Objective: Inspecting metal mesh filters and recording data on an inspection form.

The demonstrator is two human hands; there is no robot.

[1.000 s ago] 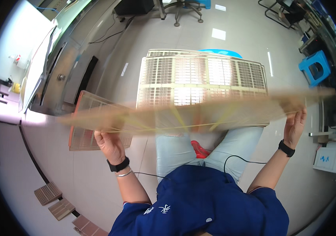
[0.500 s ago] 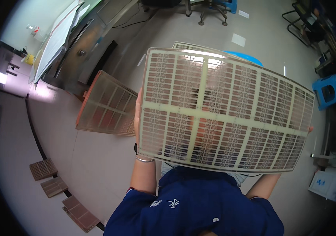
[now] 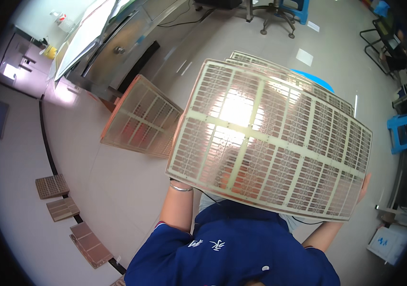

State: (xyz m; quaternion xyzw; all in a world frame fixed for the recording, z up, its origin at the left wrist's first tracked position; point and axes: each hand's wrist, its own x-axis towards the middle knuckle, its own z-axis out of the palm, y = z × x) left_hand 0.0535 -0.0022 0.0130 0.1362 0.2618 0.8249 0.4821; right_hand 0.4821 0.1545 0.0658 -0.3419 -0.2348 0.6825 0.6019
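Note:
A large translucent circuit-board panel [image 3: 298, 148] with rows of small repeated patterns is tilted up in front of me, held at both sides. My left hand [image 3: 178, 129] is at its left edge, mostly hidden behind it, with the fingers closed on it as far as shows. My right hand [image 3: 365, 188] grips the lower right edge, its fingers partly hidden. Just behind, the top edges of more such panels [image 3: 329, 90] show above a blue stool-like surface [image 3: 314, 79]. Bright light reflects off the held panel.
Similar panels with orange edges [image 3: 141, 119] lean to the left, beside a metal cabinet [image 3: 113, 52]. Small panels [image 3: 89, 244] rest along the left floor line. A blue stool [image 3: 402, 133] and a white box [image 3: 388, 244] stand on the right; a wheeled chair [image 3: 275, 16] is ahead.
The panel has turned and tipped in my hands, its right side lower now. More of the panels behind it shows. My view has shifted a little, and glare has grown on the panel.

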